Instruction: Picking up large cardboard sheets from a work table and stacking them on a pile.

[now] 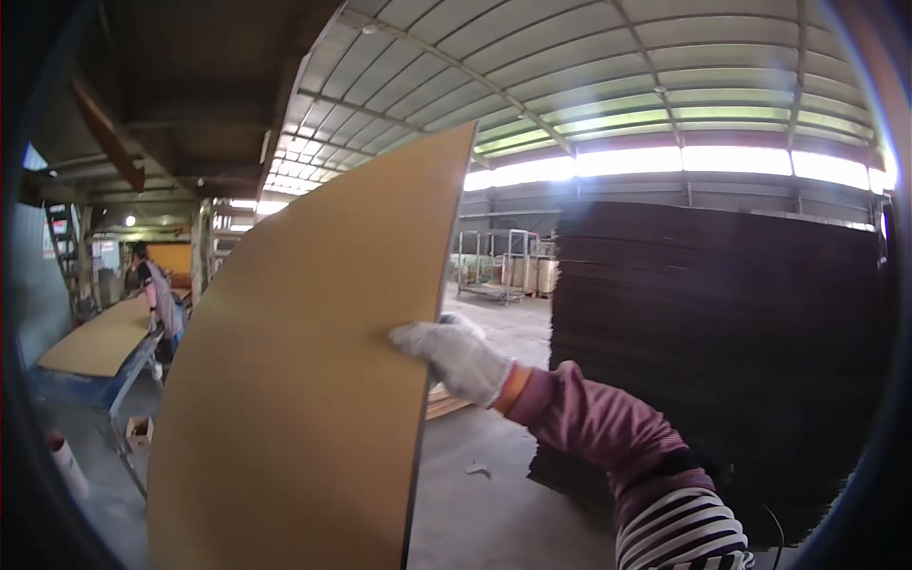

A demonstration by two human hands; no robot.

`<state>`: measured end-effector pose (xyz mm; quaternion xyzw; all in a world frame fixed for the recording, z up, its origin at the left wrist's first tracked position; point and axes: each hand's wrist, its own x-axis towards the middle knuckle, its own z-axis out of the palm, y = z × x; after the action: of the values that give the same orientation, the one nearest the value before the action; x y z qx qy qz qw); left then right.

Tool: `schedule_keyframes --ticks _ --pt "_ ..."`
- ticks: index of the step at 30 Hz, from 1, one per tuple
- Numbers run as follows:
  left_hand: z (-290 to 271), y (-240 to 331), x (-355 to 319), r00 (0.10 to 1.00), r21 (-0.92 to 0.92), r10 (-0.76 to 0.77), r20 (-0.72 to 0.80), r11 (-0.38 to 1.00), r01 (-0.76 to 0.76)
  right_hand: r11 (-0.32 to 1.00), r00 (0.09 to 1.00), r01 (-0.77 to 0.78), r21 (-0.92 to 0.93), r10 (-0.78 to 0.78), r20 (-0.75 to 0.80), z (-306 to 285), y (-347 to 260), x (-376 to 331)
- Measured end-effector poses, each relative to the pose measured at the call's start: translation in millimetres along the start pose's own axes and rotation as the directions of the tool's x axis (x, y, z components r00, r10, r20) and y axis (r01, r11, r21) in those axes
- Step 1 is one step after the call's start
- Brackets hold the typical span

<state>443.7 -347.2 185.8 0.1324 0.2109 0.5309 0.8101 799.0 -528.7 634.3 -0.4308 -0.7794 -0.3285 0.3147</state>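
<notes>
Left of the tall, dark-brown stack of thin sheets, a large, flat, tan board stands nearly upright. The right hand in a whitish fabric glove is closed on its edge; the left hand's grip I cannot tell.

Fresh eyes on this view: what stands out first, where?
A large, smooth tan sheet dominates, just left of centre, its right edge gripped by the right hand in a pale grey fabric glove. Next, the tall, dark brown stack of layered sheets filling the right side. Far left, a person stands beside another flat tan sheet on a blue table.
</notes>
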Motion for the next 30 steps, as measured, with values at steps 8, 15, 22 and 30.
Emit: schedule_keyframes --ticks 8,15,22,30 --pt "175.7 -244.1 -67.7 0.95 -0.084 -0.109 0.291 0.987 0.139 0.707 0.662 -0.51 0.491 0.686 -0.3 -374.1 -131.0 -103.8" --pt "418.4 -416.4 -97.6 0.824 -0.235 -0.044 0.565 0.949 0.211 0.951 0.726 -0.219 0.221 0.31 -0.614 -676.1 -160.4 -166.5" --pt "704.1 -518.9 -105.9 0.624 -0.508 0.218 0.75 0.794 0.334 0.973 0.874 -0.202 -0.115 0.126 -0.47 -684.3 -50.7 -207.4" --pt "996.9 -641.4 -207.5 0.306 -0.416 0.284 0.909 0.671 0.614 0.869 0.698 -0.272 -0.414 -0.117 -0.706 -862.2 -44.4 -314.2"
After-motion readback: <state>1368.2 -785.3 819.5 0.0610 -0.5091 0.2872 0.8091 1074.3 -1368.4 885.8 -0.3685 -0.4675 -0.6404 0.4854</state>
